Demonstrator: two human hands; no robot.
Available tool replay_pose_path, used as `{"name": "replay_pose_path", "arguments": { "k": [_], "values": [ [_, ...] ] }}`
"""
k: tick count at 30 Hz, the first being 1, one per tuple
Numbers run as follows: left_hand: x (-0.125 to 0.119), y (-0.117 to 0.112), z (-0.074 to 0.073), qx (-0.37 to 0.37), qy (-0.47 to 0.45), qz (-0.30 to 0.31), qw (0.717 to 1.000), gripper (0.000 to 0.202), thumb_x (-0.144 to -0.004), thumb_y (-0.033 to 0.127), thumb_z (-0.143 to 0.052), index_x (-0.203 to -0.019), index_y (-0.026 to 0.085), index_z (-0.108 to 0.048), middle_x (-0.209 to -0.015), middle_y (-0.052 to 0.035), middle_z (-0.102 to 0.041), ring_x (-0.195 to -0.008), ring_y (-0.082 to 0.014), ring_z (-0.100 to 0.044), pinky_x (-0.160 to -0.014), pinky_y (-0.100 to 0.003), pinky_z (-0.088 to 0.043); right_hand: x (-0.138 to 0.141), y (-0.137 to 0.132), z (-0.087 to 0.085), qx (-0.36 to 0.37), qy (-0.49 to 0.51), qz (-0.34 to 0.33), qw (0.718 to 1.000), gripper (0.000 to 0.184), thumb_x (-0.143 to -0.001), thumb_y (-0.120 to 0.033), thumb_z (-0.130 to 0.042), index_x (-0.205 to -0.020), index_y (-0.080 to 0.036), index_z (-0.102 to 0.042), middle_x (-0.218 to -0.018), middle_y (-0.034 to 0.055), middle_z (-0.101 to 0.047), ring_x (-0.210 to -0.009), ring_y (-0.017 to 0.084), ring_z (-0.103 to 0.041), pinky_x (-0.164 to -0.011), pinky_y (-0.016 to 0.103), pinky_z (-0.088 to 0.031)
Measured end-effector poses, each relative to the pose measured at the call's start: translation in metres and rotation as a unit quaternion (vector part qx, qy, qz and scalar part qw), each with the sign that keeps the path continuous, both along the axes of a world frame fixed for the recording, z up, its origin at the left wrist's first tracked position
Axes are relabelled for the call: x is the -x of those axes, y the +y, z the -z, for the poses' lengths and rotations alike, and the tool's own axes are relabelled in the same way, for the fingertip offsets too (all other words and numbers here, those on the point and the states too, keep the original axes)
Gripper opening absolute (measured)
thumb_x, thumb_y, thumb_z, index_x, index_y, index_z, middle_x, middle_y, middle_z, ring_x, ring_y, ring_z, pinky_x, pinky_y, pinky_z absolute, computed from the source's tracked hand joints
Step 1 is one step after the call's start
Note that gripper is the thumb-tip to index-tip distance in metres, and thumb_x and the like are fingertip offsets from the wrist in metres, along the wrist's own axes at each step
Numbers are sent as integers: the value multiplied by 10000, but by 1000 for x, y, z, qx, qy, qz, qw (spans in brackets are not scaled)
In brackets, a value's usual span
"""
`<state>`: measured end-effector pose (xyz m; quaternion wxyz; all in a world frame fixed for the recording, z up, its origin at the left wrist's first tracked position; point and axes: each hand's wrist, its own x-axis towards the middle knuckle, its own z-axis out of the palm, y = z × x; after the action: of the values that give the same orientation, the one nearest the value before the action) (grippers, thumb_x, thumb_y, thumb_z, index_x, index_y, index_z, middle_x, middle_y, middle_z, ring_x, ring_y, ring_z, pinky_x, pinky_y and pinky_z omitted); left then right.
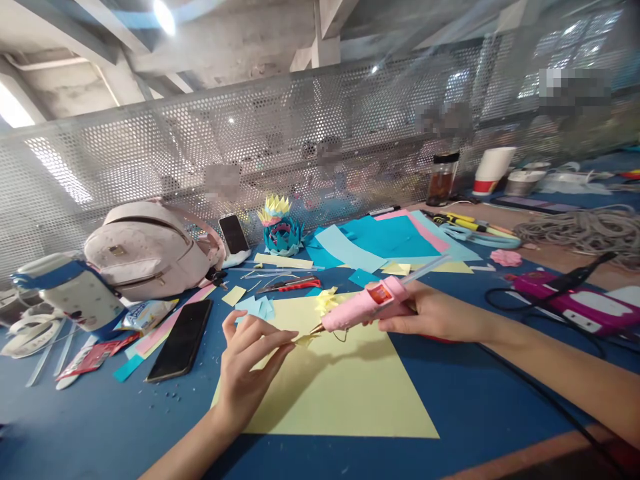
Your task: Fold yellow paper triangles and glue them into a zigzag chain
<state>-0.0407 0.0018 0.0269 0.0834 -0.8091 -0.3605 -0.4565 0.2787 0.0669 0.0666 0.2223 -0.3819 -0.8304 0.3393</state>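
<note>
My right hand (425,312) is wrapped round a pink hot glue gun (367,303) with a clear glue stick at its back. Its metal tip points left and down at a small folded yellow paper piece (303,340). My left hand (250,370) pinches that piece between thumb and fingertips, just above a large yellow paper sheet (345,387) lying on the blue table (475,400). A small yellow paper flower (326,300) lies on the sheet behind the gun's tip.
A black phone (181,339), a pink handbag (150,250) and a patterned container (75,293) lie to the left. Red-handled scissors (290,285), a blue and yellow paper flower model (281,230), coloured paper sheets (390,240), a magenta device (570,303) and coiled rope (590,230) lie behind.
</note>
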Motion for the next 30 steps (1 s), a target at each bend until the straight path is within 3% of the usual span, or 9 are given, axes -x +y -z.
{"name": "replay_pose_path", "arguments": {
  "k": [9,15,18,21,24,30],
  "values": [
    [-1,-1,-1,10,-12,11,1000,182,-936,98,-658,-992,267,-696,-751,51,-662,-692,-134,-602,-975,-421,-303,5,-3,-2,-3,15,23,1000,475,-753,-621,-721,-920,-177,-740,-912,67,-706,-881,285,-650,-748,347,-527],
    [-1,-2,-4,-11,-15,5,1000,152,-921,110,-688,-896,260,-693,-748,53,-706,-666,-135,-609,-974,-428,-302,10,-4,-1,40,50,-21,998,545,-792,-651,-682,-1046,-170,-713,-979,76,-695,-908,267,-636,-785,343,-507],
    [-1,-2,-6,-19,-14,6,1000,162,-926,112,-678,-870,264,-687,-739,56,-714,-658,-134,-613,-978,-433,-299,11,-4,2,80,78,-39,993,581,-811,-708,-637,-997,-160,-693,-881,56,-648,-754,186,-588,-649,273,-467],
    [-1,-3,-6,-21,-13,7,1000,177,-926,101,-671,-865,267,-684,-734,59,-718,-659,-133,-617,-979,-435,-297,10,-4,7,96,91,-51,990,609,-838,-761,-571,-866,-157,-645,-683,-9,-499,-569,102,-431,-501,218,-346],
    [-1,-4,-7,-25,-12,9,1000,184,-920,97,-674,-868,273,-687,-738,58,-727,-662,-136,-622,-981,-436,-299,9,-3,10,89,97,-49,990,619,-842,-781,-550,-811,-165,-603,-627,-42,-400,-538,87,-380,-473,211,-296],
    [-1,-4,-8,-38,-5,12,999,187,-908,92,-686,-866,274,-696,-738,61,-735,-655,-135,-627,-983,-432,-299,8,-3,16,100,95,-57,989,614,-861,-771,-537,-838,-158,-575,-685,-33,-404,-551,79,-379,-471,206,-289]
  ]
}}
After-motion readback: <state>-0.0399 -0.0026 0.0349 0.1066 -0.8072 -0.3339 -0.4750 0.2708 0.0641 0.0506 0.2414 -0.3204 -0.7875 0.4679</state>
